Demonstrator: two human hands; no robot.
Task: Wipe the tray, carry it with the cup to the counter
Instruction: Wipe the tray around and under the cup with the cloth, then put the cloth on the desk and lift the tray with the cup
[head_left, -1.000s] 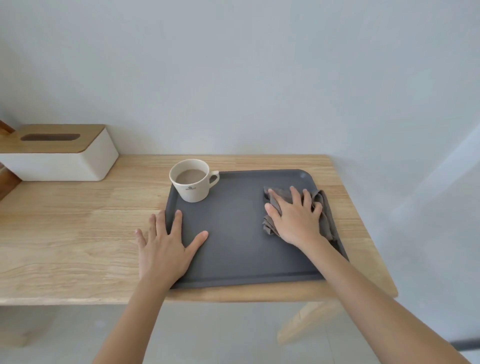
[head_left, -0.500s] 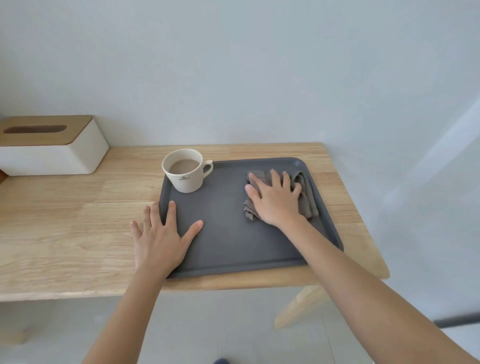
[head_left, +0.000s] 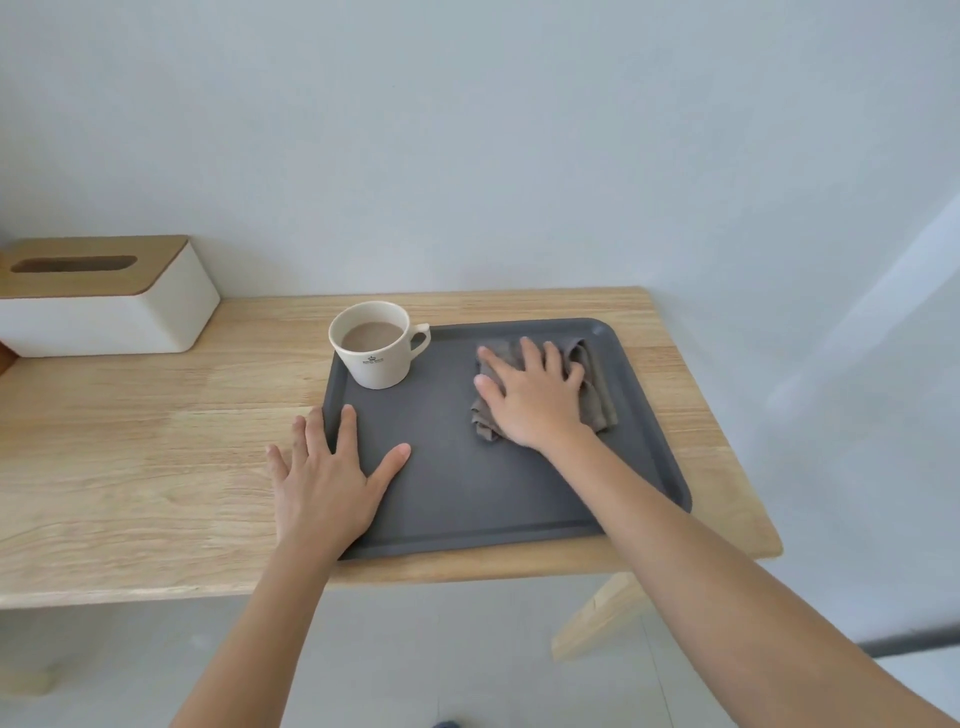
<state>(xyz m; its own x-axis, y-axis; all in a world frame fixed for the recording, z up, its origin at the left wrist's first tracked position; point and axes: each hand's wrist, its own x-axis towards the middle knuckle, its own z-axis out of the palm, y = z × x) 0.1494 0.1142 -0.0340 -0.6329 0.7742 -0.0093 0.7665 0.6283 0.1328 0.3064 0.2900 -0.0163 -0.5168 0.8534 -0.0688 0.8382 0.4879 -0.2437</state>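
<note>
A dark grey tray (head_left: 467, 499) lies on the wooden table (head_left: 130, 441). A cream cup (head_left: 375, 344) with a brown drink stands upright in the tray's far left corner, handle to the right. My right hand (head_left: 535, 397) presses flat, fingers spread, on a crumpled grey cloth (head_left: 597, 395) in the tray's far right part. My left hand (head_left: 332, 478) lies flat with fingers apart over the tray's left edge, half on the table, holding nothing.
A white tissue box (head_left: 104, 301) with a wooden lid stands at the table's far left, against the pale wall. The table's right edge (head_left: 727, 415) runs close beside the tray. A wooden table leg (head_left: 597, 613) shows below.
My right hand has slid the cloth leftward across the far part of the tray. My left hand stays on the tray's left edge. The cup has not moved.
</note>
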